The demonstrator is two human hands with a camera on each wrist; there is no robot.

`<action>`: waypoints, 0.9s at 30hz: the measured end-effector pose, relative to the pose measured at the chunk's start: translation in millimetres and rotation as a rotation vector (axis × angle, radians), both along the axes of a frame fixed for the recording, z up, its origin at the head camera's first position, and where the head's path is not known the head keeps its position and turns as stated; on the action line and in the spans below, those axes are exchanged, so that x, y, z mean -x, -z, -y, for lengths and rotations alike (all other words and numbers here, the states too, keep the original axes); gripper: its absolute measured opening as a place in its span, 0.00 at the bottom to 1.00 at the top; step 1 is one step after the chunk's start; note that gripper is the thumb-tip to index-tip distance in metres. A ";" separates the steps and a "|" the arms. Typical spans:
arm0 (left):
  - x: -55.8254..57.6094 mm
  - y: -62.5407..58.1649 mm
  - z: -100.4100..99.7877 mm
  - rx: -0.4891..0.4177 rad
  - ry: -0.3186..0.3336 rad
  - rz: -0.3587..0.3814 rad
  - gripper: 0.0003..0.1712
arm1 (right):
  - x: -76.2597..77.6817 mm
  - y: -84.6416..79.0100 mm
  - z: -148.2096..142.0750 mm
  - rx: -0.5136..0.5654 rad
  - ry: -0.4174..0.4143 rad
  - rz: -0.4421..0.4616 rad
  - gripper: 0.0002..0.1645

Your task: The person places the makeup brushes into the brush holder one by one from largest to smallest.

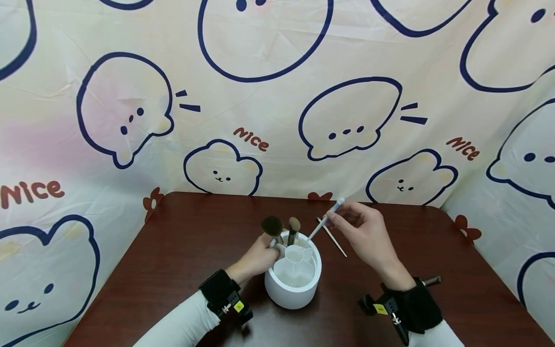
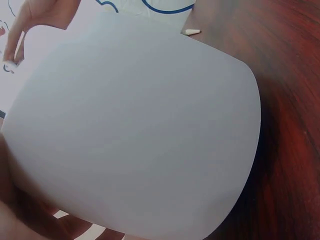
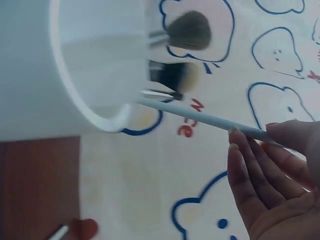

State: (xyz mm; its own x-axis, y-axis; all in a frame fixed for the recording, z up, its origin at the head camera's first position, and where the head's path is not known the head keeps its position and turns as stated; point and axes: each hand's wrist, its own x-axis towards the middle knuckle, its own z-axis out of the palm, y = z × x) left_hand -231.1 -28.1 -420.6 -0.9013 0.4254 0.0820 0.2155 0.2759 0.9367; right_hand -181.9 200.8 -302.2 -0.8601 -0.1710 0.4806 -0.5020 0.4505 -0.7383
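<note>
A white round brush holder [image 1: 291, 297] with several compartments stands on the table; its smooth wall [image 2: 135, 125] fills most of the left wrist view. My left hand [image 1: 260, 255] grips its far left side, with fingers curled round the wall. Two makeup brushes, a wide dark one [image 1: 272, 225] and a smaller tan-tipped one [image 1: 294, 226], stand bristles up at its back. My right hand [image 1: 366, 231] pinches a slim pale blue stick [image 3: 215, 121] between thumb and fingertips. The stick slants down to the holder's back right rim, where its lower end is hidden.
A thin pale stick [image 1: 336, 241] lies on the brown table [image 1: 208, 231] behind and right of the holder. Near the right wrist, the end of a dark rod [image 1: 432, 280] shows. A cartoon-printed cloth [image 1: 277, 106] hangs around the table's back and sides.
</note>
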 end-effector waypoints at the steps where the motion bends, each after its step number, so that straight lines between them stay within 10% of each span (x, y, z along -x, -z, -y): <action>1: 0.0 -0.7 -0.4 0.002 -0.003 0.004 0.31 | 0.9 4.2 0.9 -0.018 0.002 0.005 0.05; 12: 2.3 -1.0 -3.7 0.013 -0.024 0.004 0.31 | 25.0 78.8 0.5 -0.132 0.014 0.078 0.04; 27: 5.9 -2.2 -7.4 0.039 -0.019 -0.024 0.31 | 30.4 75.3 -63.7 -0.325 0.110 0.046 0.12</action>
